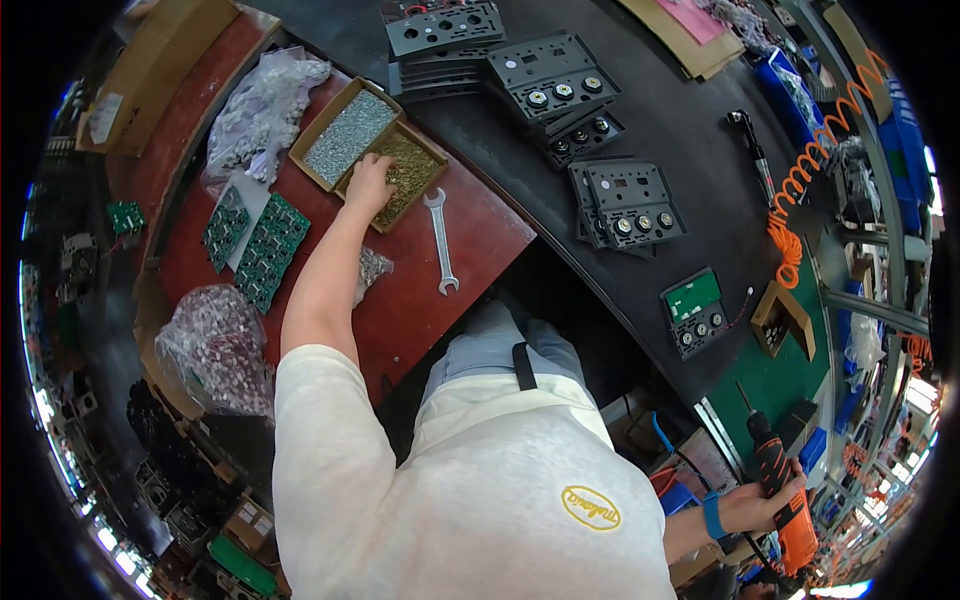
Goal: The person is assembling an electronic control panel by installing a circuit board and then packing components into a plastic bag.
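Note:
My left hand [370,188] reaches into a cardboard box of small brass-coloured parts [412,168]. Its fingers are bent down together among the parts; what they pinch is too small to make out. Joined to that side is a compartment of small silvery parts [350,138]. An open-ended wrench [441,242] lies on the red tabletop to the right of the box. At the lower right my right hand [765,507] is closed around the handle of an orange and black power screwdriver [790,520], its long bit pointing up and away from me.
Green circuit boards [272,250] and bagged parts [215,345] lie on the left of the red table [480,215]. Dark panels with round fittings [630,205] stand on the black bench. One panel carries a green board [693,297]. An orange coiled hose [788,250] hangs at the right.

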### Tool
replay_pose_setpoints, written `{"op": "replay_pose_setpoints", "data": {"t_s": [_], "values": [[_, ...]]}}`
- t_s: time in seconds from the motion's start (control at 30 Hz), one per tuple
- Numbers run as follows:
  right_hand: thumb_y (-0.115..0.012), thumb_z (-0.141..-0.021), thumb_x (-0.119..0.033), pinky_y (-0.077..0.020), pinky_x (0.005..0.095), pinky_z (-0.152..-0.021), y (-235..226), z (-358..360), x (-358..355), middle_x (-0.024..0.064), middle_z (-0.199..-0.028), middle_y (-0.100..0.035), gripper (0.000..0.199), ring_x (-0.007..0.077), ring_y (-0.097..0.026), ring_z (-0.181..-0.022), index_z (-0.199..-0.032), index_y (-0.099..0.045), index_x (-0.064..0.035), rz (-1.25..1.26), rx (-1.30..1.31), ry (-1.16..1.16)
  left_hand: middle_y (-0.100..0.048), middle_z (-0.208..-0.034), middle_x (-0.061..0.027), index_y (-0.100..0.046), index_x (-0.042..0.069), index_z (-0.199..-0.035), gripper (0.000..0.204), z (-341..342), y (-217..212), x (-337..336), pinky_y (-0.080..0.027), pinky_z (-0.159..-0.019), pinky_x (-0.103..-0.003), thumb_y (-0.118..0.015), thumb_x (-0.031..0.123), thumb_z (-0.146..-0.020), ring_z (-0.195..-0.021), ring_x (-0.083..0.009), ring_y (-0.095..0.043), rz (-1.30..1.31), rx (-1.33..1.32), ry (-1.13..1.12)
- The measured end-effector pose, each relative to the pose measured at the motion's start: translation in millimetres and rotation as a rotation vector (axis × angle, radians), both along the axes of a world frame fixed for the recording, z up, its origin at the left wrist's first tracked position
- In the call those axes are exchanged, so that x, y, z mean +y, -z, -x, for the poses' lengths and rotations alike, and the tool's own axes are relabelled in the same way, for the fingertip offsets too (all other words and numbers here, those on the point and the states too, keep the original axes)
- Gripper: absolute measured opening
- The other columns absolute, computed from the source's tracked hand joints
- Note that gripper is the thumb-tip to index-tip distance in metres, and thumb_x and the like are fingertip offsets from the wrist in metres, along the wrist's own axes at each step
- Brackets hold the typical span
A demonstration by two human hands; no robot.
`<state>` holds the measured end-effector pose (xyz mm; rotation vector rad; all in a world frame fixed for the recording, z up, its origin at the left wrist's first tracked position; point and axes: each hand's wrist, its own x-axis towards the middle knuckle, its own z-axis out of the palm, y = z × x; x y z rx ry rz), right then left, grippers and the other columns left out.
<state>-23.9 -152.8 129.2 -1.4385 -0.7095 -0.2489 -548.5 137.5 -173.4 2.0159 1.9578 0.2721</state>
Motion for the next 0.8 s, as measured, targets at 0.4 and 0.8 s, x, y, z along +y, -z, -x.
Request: {"op": "replay_pose_setpoints", "data": {"t_s": [0.4,0.8], "values": [[-0.060,-0.083,-0.007,-0.0484,0.0377,-0.084,8,17,-5,0.0190,-0.089,-0.059,0.040,0.0255,-0.059,-0.086,-0.116,-0.041,0.0044,-0.021,0.069,0.054,-0.065,-0.090,-0.0154,-0.068,0.006,-0.089,0.016,13,-5,23,-0.046,-0.079,-0.041,-0.064,0.006,-0.074,-0.088,-0.0329,-0.060,-0.058,-0.103,-0.097],[-0.060,-0.082,-0.002,-0.0483,0.0376,-0.086,15,33,18,0.0181,-0.088,-0.059,0.032,0.0260,-0.060,-0.083,-0.109,-0.045,0.0062,-0.076,0.151,-0.020,-0.066,-0.081,-0.0095,-0.065,-0.002,-0.091,0.014,28,15,26,-0.052,-0.057,-0.027,-0.064,0.008,-0.081,-0.074,-0.0134,-0.062,0.069,-0.633,-0.453]]}}
